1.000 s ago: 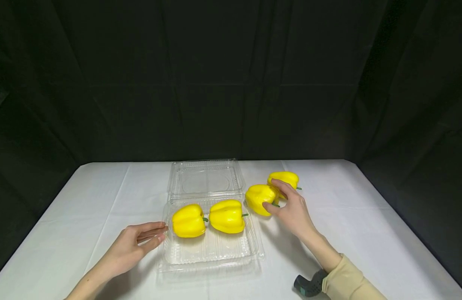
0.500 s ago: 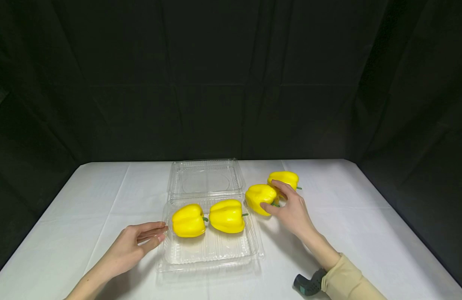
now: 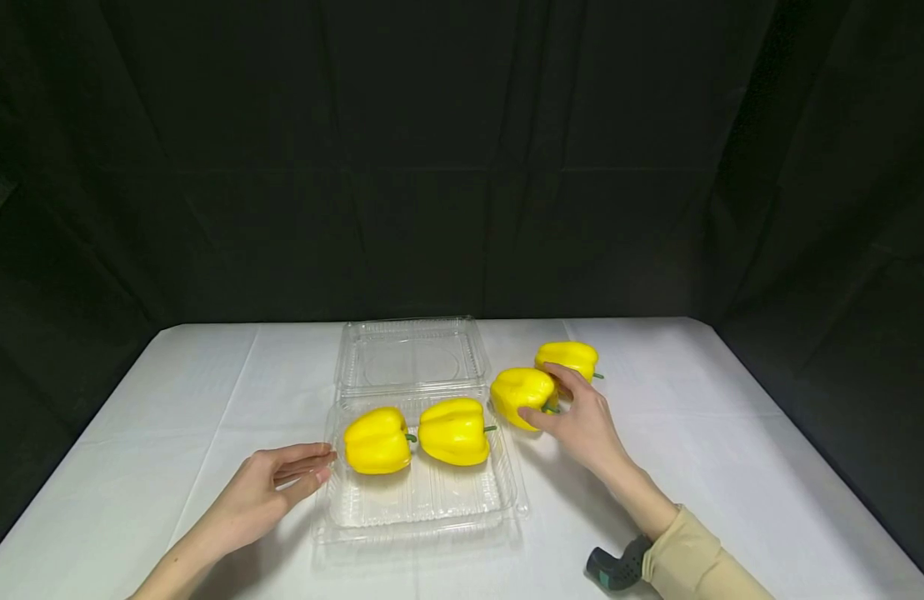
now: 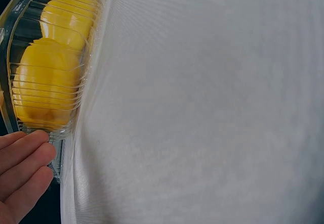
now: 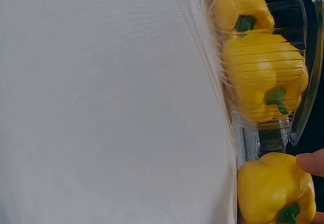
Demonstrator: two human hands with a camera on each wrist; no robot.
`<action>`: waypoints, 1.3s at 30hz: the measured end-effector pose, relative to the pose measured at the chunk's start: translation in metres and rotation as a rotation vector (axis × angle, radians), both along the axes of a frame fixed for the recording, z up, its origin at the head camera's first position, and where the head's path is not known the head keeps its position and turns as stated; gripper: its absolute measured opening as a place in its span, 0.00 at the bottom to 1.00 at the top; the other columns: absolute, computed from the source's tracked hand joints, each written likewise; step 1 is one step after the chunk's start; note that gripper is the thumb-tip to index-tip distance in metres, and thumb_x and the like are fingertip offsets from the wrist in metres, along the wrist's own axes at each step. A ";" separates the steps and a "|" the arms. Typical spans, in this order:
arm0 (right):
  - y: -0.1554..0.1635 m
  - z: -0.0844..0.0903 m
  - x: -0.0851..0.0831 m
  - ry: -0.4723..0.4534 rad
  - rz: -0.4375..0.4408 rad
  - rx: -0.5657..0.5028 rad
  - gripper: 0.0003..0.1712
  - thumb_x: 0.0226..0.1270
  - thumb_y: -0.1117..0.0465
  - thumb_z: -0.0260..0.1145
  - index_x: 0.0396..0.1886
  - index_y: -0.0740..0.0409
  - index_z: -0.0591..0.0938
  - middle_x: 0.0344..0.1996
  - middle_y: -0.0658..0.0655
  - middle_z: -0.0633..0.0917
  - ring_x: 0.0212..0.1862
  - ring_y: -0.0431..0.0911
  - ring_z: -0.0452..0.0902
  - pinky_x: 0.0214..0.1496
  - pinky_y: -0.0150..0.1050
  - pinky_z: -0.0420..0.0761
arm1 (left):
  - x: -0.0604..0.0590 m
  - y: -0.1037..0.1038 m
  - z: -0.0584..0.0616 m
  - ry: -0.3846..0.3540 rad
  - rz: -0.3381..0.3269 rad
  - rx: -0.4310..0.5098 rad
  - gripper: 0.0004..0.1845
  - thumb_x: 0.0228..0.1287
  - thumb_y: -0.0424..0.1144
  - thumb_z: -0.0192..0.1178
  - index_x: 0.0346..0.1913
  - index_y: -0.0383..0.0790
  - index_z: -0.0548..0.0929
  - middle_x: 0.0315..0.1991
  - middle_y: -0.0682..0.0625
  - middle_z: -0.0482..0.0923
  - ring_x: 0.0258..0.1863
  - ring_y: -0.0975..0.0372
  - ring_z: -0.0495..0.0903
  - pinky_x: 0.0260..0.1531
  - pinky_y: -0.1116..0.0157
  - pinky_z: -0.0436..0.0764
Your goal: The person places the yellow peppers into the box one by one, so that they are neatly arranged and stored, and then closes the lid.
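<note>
Two yellow bell peppers, a left one and a right one, lie on their sides in the back part of a clear plastic clamshell container. My left hand is at the container's left side, fingers nearly straight and holding nothing; in the left wrist view its fingertips are by the container's ribbed end. My right hand has thumb and fingers around a third yellow bell pepper, which rests on the table right of the container. Its far fingers are partly hidden in the head view.
Another yellow bell pepper lies behind the right hand. The container's clear lid lies folded back, away from me. A dark curved device is beside the right sleeve. A white cloth covers the table; black curtain hangs behind.
My right thumb has shifted slightly left over the pepper's near side. The left hand and the container with its peppers have not visibly moved.
</note>
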State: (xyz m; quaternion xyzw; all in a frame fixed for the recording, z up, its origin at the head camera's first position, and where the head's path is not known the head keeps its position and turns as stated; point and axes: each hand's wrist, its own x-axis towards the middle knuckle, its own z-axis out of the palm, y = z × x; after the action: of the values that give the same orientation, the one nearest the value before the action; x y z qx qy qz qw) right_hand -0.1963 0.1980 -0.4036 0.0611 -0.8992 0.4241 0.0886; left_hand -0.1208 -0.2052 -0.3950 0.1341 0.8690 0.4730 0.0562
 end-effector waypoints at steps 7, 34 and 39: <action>0.000 -0.003 -0.002 -0.014 -0.002 -0.007 0.43 0.56 0.58 0.78 0.69 0.62 0.71 0.66 0.65 0.76 0.64 0.61 0.75 0.64 0.58 0.77 | -0.001 0.000 0.000 -0.005 0.001 0.012 0.24 0.70 0.41 0.63 0.61 0.26 0.78 0.55 0.39 0.83 0.55 0.49 0.84 0.53 0.58 0.85; 0.000 -0.007 -0.001 -0.005 -0.032 -0.003 0.42 0.54 0.57 0.79 0.68 0.62 0.73 0.65 0.63 0.77 0.63 0.60 0.75 0.64 0.56 0.78 | 0.000 0.000 0.001 0.000 0.001 0.008 0.24 0.70 0.41 0.63 0.61 0.25 0.78 0.55 0.39 0.83 0.54 0.48 0.84 0.53 0.58 0.85; 0.000 -0.008 -0.001 0.000 -0.041 0.000 0.42 0.54 0.58 0.80 0.68 0.61 0.74 0.65 0.63 0.77 0.63 0.59 0.75 0.64 0.56 0.78 | 0.000 0.001 0.000 -0.008 0.005 0.004 0.24 0.70 0.41 0.63 0.61 0.26 0.78 0.55 0.39 0.83 0.54 0.48 0.84 0.53 0.58 0.84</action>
State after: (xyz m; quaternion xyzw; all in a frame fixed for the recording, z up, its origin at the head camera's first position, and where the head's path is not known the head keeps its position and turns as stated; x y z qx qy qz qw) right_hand -0.1977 0.1981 -0.4114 0.0423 -0.9003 0.4223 0.0971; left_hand -0.1210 -0.2047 -0.3948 0.1300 0.8681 0.4756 0.0580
